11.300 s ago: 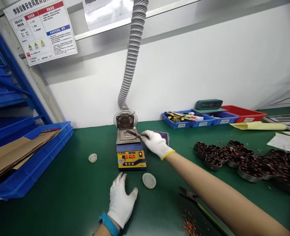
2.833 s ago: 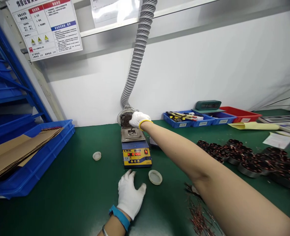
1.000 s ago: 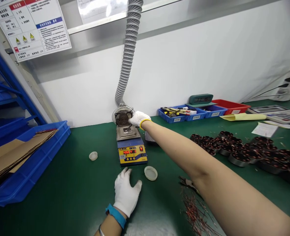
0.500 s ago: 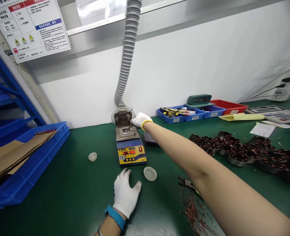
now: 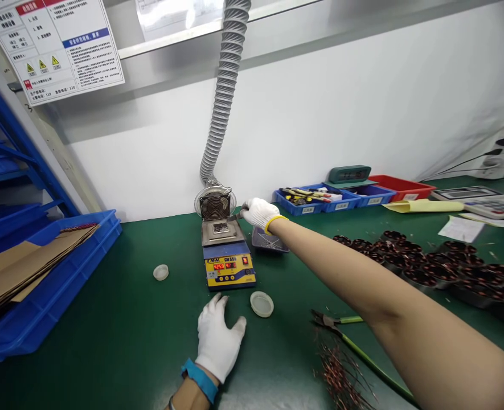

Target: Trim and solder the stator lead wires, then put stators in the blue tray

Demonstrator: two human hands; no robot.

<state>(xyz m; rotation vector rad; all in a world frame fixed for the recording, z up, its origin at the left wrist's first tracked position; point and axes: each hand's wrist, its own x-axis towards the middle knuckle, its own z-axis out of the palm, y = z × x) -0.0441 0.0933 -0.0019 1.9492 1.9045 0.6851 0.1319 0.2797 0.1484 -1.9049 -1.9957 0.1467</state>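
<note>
My right hand, in a white glove with a yellow cuff, is closed on a small flat metal scraper; its far end is at the right rim of the solder pot. The pot has a yellow front with lit red digits and a small square of metal in its top plate. Just in front of the pot, my gloved left hand rests on the table with fingers spread, holding nothing. A shallow translucent lid lies to its right, and a small white cup stands to the left.
Behind the pot are a round fume intake and a ribbed hose. A dark tray sits right of it. Pliers, copper wire scraps and several wound coils lie on the right. A blue crate stands left.
My right hand has drawn back to the right from the pot's top with the scraper, uncovering the dark tray. My left hand has stayed in place.
</note>
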